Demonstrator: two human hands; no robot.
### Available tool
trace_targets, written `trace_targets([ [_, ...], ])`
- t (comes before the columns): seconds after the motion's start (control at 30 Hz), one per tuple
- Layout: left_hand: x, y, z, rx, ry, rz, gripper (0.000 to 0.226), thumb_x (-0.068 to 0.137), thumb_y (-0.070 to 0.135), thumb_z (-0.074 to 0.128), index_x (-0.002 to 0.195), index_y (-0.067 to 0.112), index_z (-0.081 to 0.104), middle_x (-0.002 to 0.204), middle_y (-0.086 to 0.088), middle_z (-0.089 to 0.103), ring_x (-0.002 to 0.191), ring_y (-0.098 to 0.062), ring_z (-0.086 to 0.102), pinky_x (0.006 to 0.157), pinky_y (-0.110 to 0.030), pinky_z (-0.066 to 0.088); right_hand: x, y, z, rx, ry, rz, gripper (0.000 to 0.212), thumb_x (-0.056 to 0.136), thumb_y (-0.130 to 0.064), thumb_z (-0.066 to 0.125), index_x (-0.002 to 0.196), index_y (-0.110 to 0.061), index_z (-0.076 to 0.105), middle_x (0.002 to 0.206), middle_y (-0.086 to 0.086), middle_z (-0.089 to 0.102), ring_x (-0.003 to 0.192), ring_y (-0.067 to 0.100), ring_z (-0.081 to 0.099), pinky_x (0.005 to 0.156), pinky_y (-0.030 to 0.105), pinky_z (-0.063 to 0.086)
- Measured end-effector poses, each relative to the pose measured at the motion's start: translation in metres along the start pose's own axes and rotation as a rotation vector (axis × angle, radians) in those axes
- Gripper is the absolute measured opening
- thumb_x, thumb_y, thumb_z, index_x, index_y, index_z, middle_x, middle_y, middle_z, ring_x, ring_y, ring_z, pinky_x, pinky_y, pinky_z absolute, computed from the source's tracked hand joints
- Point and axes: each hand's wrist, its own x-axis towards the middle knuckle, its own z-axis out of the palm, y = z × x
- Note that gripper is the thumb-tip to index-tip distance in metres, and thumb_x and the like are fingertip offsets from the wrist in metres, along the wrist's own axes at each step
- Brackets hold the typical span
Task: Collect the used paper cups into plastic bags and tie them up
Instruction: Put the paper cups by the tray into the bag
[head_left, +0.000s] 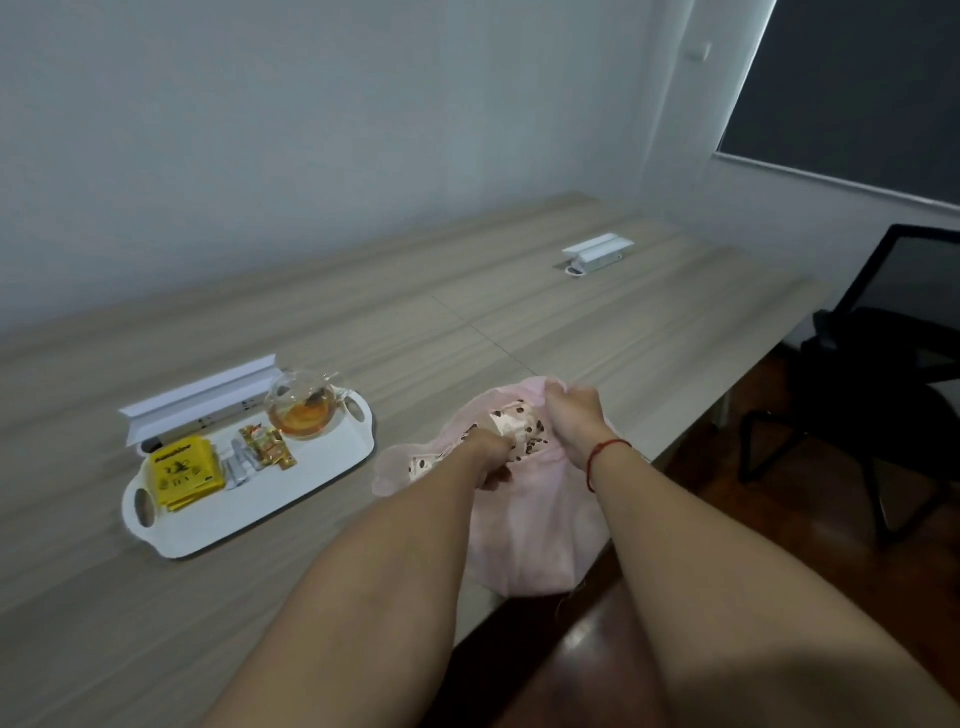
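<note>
Pale wood-grain table (363, 312); pink plastic bag (535, 540) beneath left hand (493, 460) and right hand (571, 415), white tray (291, 493) leftward, socket box (597, 252) well beyond.

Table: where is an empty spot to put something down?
Bare wood lies between the white tray and the far socket box, and on the table in front of the tray. It is crowded at the pink bag, gripped by the left hand and right hand.

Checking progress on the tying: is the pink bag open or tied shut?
Open: the left hand and right hand grip the bag by its rim, cups show through its mouth, no knot visible.
</note>
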Motion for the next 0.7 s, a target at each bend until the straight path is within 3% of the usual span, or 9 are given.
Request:
trace_targets([
  [0.07,-0.004,-0.001,-0.004,0.170,-0.092,0.026,0.021,0.102,0.020,0.038,0.084,0.012,0.047,0.030,0.004,0.051,0.036,-0.010,0.053,0.044,-0.020,0.033,0.004,0.001,0.000,0.014,-0.018,-0.004,0.020,0.091,-0.018,0.045,0.091,-0.001,0.055,0.073,0.008,0.052,0.076,0.022,0.052,0.066,0.030,0.040],
  [0.17,-0.004,-0.009,-0.014,0.165,-0.084,0.111,0.018,0.097,0.015,0.045,0.083,0.017,0.057,0.048,0.000,0.058,0.048,-0.013,0.049,0.042,-0.016,0.030,0.009,-0.001,0.002,0.021,-0.006,-0.024,0.019,0.091,-0.017,0.045,0.090,-0.001,0.055,0.071,0.008,0.052,0.074,0.021,0.051,0.064,0.029,0.039],
  [0.23,0.001,-0.017,-0.025,0.057,0.054,0.151,0.017,0.089,0.015,0.052,0.076,0.014,0.063,0.057,-0.004,0.057,0.042,-0.011,0.044,0.041,-0.014,0.027,0.013,-0.002,0.004,0.021,0.003,-0.040,0.021,0.091,-0.017,0.045,0.091,0.001,0.057,0.082,0.013,0.056,0.080,0.022,0.053,0.069,0.030,0.040],
  [0.33,0.018,-0.036,-0.046,-0.062,0.319,0.145,0.017,0.078,0.018,0.058,0.064,0.010,0.065,0.061,-0.007,0.062,0.051,-0.017,0.053,0.055,-0.020,0.042,0.019,-0.002,0.005,0.022,0.017,-0.058,0.021,0.091,-0.017,0.044,0.086,0.000,0.056,0.084,0.015,0.056,0.081,0.023,0.054,0.070,0.031,0.040],
  [0.4,0.023,-0.048,-0.057,0.003,0.512,0.007,0.020,0.079,0.023,0.060,0.091,0.008,0.066,0.087,-0.012,0.065,0.082,-0.027,0.062,0.073,-0.029,0.049,0.020,-0.001,0.004,0.019,0.031,-0.062,0.022,0.091,-0.017,0.044,0.080,-0.001,0.054,0.077,0.012,0.054,0.075,0.021,0.051,0.066,0.030,0.038],
  [0.47,0.027,-0.061,-0.063,0.057,0.653,-0.236,0.056,0.081,0.030,0.065,0.128,0.005,0.049,0.126,-0.017,0.055,0.117,-0.032,0.055,0.096,-0.037,0.047,0.021,0.001,0.004,0.028,0.043,-0.073,0.028,0.092,-0.017,0.044,0.067,-0.006,0.049,0.065,0.005,0.048,0.067,0.019,0.047,0.059,0.028,0.036],
  [0.53,0.042,-0.076,-0.063,0.033,0.565,-0.400,0.084,0.080,0.036,0.067,0.145,0.000,0.028,0.145,-0.021,0.036,0.134,-0.038,0.038,0.111,-0.044,0.036,0.020,0.002,0.002,0.034,0.050,-0.076,0.034,0.093,-0.018,0.044,0.060,-0.012,0.042,0.060,0.002,0.042,0.058,0.018,0.041,0.052,0.026,0.031],
  [0.6,0.060,-0.093,-0.058,0.003,0.348,-0.434,0.095,0.074,0.038,0.069,0.149,-0.002,0.025,0.151,-0.022,0.031,0.139,-0.037,0.034,0.115,-0.046,0.031,0.020,0.003,0.000,0.041,0.053,-0.083,0.036,0.093,-0.020,0.045,0.058,-0.013,0.040,0.058,0.001,0.040,0.054,0.016,0.038,0.051,0.025,0.030],
  [0.7,0.050,-0.099,-0.053,-0.135,0.363,-0.429,0.060,0.079,0.013,0.069,0.134,0.000,0.048,0.135,-0.018,0.054,0.123,-0.031,0.055,0.102,-0.036,0.047,0.022,0.004,-0.004,0.027,0.054,-0.096,0.037,0.091,-0.020,0.045,0.055,-0.014,0.039,0.057,0.001,0.040,0.051,0.015,0.036,0.050,0.026,0.029],
])
